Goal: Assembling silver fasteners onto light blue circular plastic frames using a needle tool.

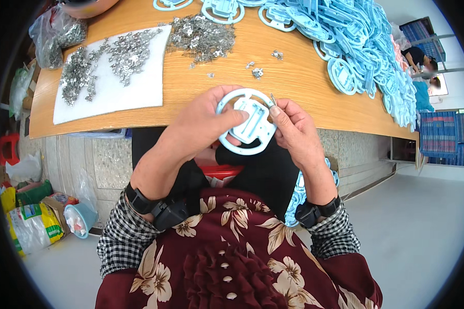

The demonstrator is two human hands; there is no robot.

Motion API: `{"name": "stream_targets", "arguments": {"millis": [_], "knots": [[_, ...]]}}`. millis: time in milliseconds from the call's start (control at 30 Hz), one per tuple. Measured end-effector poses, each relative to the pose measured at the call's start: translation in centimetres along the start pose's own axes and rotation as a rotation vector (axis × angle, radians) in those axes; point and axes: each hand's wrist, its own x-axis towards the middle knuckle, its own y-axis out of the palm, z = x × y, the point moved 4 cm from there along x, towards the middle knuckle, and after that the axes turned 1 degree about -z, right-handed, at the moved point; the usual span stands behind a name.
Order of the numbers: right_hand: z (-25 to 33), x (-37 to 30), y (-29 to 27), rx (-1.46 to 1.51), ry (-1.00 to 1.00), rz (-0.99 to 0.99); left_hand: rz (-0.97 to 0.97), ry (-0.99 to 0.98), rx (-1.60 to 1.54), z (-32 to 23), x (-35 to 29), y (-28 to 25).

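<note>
My left hand (211, 121) grips a light blue plastic ring-shaped part (252, 150), its thumb pressing on the slotted block in the middle. Between the thumb and forefinger of my right hand (296, 129) is a small metal piece (272, 98), pinched close to the ring's right rim. The ring is held over my lap at the table's near edge. Just beyond it on the wood lie a few small metal pieces (257, 73). Whether my right fingers also touch the ring is hard to make out.
A white foam sheet (154, 98) on the wooden table (294, 103) carries heaps of metal pieces, with another metal heap (201, 38) beside it. Many blue parts (340, 41) are piled at the far right. A plastic bag (49, 38) stands far left. People sit beyond the pile.
</note>
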Motion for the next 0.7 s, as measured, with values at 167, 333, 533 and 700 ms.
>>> {"name": "stream_targets", "arguments": {"millis": [167, 333, 533, 700], "knots": [[0.7, -0.7, 0.0, -0.057, -0.07, 0.065, -0.103, 0.31, 0.661, -1.0, -1.0, 1.0], [2.0, -1.8, -0.1, -0.051, -0.092, -0.004, -0.007, 0.45, 0.914, -1.1, -1.1, 1.7], [2.1, -2.4, 1.6, -0.249, -0.318, -0.134, 0.02, 0.107, -0.203, 1.4, -0.8, 0.7], [2.6, -2.0, 4.0, -0.536, -0.499, -0.182, 0.046, 0.088, -0.172, 0.9, -1.2, 0.7]]}}
